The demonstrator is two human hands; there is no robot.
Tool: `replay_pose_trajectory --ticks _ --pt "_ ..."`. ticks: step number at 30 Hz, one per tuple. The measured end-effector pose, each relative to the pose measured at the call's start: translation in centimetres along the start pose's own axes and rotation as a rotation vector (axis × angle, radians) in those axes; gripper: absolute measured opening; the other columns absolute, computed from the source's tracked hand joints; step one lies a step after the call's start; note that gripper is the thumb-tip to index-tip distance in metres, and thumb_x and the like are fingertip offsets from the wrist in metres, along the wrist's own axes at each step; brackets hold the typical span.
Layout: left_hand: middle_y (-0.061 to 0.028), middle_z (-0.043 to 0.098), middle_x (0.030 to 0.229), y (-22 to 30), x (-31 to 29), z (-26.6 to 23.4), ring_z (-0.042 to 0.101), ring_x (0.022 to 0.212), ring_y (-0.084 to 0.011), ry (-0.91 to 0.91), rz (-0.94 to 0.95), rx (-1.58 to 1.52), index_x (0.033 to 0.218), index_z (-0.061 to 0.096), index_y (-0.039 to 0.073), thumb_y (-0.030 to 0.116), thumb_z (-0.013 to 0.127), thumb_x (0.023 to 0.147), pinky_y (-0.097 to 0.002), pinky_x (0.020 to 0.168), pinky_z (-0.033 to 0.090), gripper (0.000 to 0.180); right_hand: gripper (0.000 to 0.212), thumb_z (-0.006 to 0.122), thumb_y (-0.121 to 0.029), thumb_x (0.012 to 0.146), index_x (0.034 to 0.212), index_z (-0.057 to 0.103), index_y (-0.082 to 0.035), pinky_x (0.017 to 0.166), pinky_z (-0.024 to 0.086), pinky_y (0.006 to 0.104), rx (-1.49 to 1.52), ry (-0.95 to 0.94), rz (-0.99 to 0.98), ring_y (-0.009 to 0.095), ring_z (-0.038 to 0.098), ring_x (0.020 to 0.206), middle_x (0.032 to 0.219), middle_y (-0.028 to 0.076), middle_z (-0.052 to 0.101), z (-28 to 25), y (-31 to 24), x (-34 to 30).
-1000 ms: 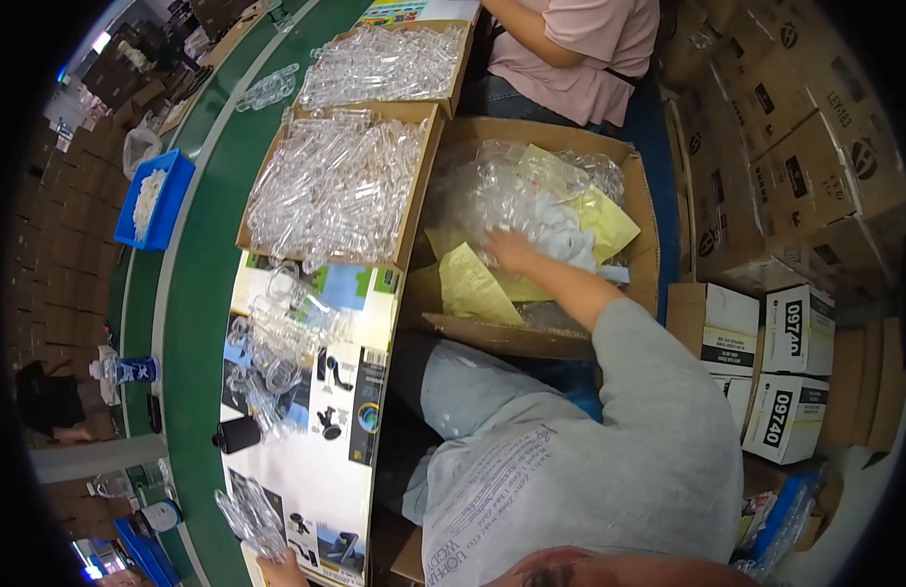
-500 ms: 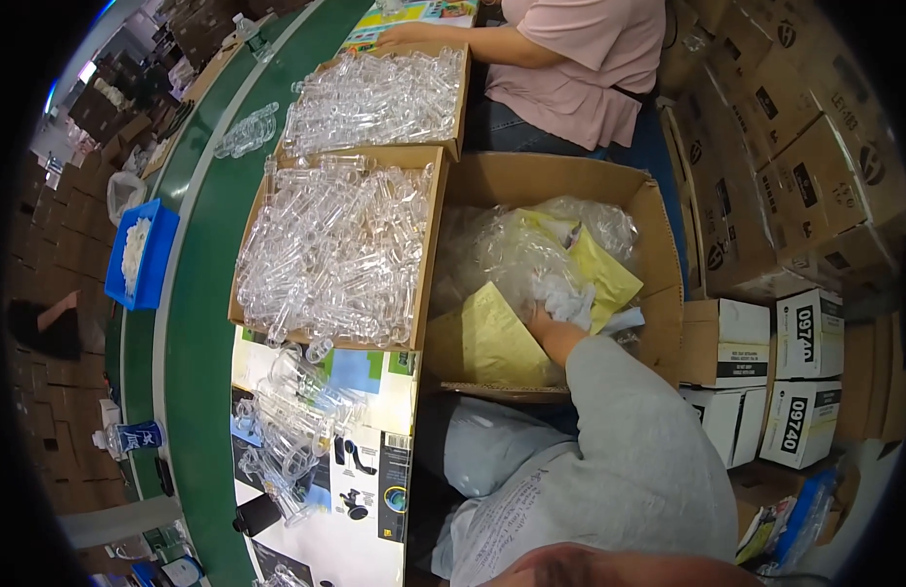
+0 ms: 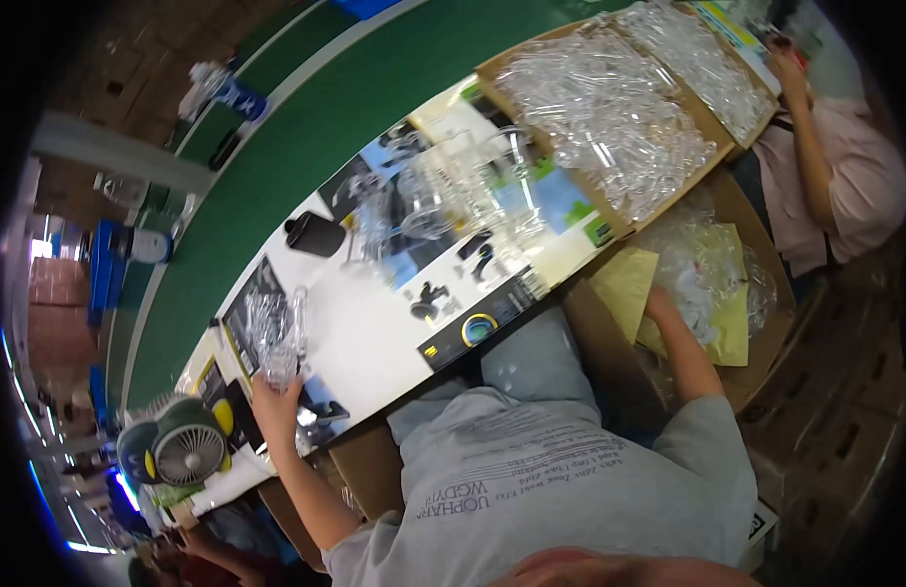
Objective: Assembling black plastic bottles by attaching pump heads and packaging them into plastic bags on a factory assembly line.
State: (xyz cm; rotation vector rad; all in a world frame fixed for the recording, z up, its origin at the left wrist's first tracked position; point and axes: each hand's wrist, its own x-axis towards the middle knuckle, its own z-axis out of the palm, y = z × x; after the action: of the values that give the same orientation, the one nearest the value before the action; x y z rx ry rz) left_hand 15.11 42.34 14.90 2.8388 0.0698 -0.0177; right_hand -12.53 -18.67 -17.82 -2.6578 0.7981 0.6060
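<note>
My left hand (image 3: 275,396) is at the near left of the work surface, its fingers closed round the end of a clear tube-shaped piece (image 3: 281,364). A small heap of similar clear pieces (image 3: 267,318) lies just beyond it. To the right, my right hand (image 3: 658,303) reaches down into a cardboard box (image 3: 780,338) of clear plastic film (image 3: 689,279) and yellow padded sheets (image 3: 624,289). Its fingers are hidden among these. More clear pieces (image 3: 423,201) lie loose on the printed board (image 3: 360,338) in front of me, somewhat blurred.
Two shallow cartons of clear pieces (image 3: 609,112) stand at the far right, beside a co-worker's arm (image 3: 810,161). A black case (image 3: 314,235) lies on the board. Near the left end is a small fan (image 3: 189,453). The green conveyor belt (image 3: 228,249) runs along behind.
My view has swung left and turned, so the cartons now sit at upper right. My left hand has come into view at the clear pieces; my right hand stays in the box.
</note>
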Motion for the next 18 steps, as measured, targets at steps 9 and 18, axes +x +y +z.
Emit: replay_pose_trajectory --ticks 9,18 --pt "-0.0224 0.06 0.108 0.7 -1.6 -0.3 0.061 0.094 -0.0315 0.1 0.032 -0.034 0.13 0.041 -0.002 0.025 0.075 0.072 -0.0381 0.08 0.047 0.073 0.028 0.059 -0.022 0.08 0.092 0.065 0.002 0.076 0.047 0.0433 0.123 -0.037 -0.068 0.04 0.06 0.09 0.096 0.025 0.063 -10.3 -4.2 -6.8" --pt "-0.0221 0.052 0.123 -1.1 -1.7 1.6 0.053 0.112 -0.0338 0.195 0.18 -0.04 0.134 0.039 0.0 0.03 0.07 0.077 -0.0376 0.093 0.041 0.072 0.028 0.059 -0.019 0.087 0.108 0.064 0.0 0.08 0.048 0.0331 0.434 0.223 0.019 0.022 0.064 0.089 0.098 0.015 0.067 -14.4 -5.0 -12.9"
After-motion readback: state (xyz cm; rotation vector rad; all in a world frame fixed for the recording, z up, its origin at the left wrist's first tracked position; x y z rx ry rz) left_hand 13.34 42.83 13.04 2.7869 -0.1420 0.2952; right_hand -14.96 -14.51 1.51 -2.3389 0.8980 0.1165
